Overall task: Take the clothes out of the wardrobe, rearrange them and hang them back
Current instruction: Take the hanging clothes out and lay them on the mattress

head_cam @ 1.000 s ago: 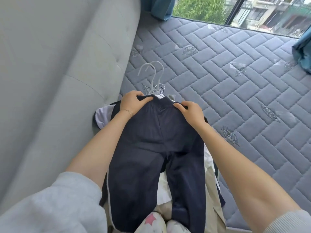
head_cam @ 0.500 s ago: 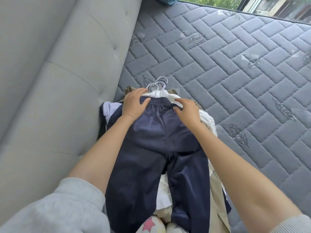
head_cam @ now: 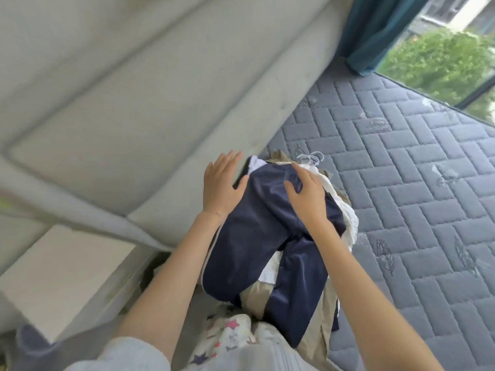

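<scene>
Dark navy trousers [head_cam: 257, 236] lie on top of a pile of clothes at the near edge of a quilted blue-grey mattress [head_cam: 417, 199]. White and beige garments [head_cam: 345, 223] show under them. White hanger hooks [head_cam: 310, 158] stick out past the waistband. My left hand [head_cam: 221, 186] is lifted by the left side of the waistband with fingers spread, only its thumb near the cloth. My right hand [head_cam: 308, 196] lies flat on the waistband with straight fingers.
A padded grey headboard [head_cam: 134, 103] runs along the left of the mattress. A white bedside surface [head_cam: 61, 279] sits at lower left. A teal curtain [head_cam: 375, 30] and a window with greenery [head_cam: 442, 57] stand at the far end.
Both hands have let go of the waistband and opened; the left one has lifted off to the side. The view has tilted and swung to the left.
</scene>
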`<state>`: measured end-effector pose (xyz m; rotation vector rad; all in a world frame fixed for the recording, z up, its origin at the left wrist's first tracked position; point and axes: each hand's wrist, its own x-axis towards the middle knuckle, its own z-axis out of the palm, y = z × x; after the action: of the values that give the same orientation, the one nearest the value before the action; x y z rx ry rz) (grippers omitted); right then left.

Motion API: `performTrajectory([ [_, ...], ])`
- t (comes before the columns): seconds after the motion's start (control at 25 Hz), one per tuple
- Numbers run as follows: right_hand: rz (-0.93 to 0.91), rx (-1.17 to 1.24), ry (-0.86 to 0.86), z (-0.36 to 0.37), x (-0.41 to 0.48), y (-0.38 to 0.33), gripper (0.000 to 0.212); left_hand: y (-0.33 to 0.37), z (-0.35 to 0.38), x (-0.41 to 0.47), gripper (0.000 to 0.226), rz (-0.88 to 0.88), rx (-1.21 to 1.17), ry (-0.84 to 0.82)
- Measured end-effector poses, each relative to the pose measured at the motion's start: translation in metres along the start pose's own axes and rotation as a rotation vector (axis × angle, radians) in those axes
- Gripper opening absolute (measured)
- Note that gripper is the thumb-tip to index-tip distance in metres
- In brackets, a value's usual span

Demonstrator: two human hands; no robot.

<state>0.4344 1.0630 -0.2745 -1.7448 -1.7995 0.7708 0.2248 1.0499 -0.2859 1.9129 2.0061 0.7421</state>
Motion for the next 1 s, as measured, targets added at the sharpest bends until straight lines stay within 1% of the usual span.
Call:
performTrajectory([
  [0.12,-0.127,0.028,-0.112,0.002,-0.045,-0.047,0.051,-0.006,-0.059,-0.069,0.055,-0.154,-0.006,0.133],
  [0.28,-0.390,0.004,-0.286,0.022,-0.097,-0.109,0.051,-0.023,-0.129,-0.166,0.055,-0.349,0.020,0.359],
  [0.52,-0.666,0.060,-0.531,0.072,-0.192,-0.194,0.054,-0.040,-0.193,-0.322,0.055,-0.609,0.021,0.617],
  [0.68,-0.870,0.098,-0.730,0.112,-0.279,-0.249,0.054,-0.049,-0.233,-0.442,0.056,-0.786,-0.038,0.874],
  [0.8,-1.042,0.103,-0.870,0.144,-0.356,-0.287,0.051,-0.055,-0.261,-0.534,0.059,-0.916,-0.008,1.037],
  [1.0,-1.219,0.126,-1.063,0.198,-0.496,-0.351,0.048,-0.067,-0.308,-0.676,0.057,-1.109,0.103,1.175],
])
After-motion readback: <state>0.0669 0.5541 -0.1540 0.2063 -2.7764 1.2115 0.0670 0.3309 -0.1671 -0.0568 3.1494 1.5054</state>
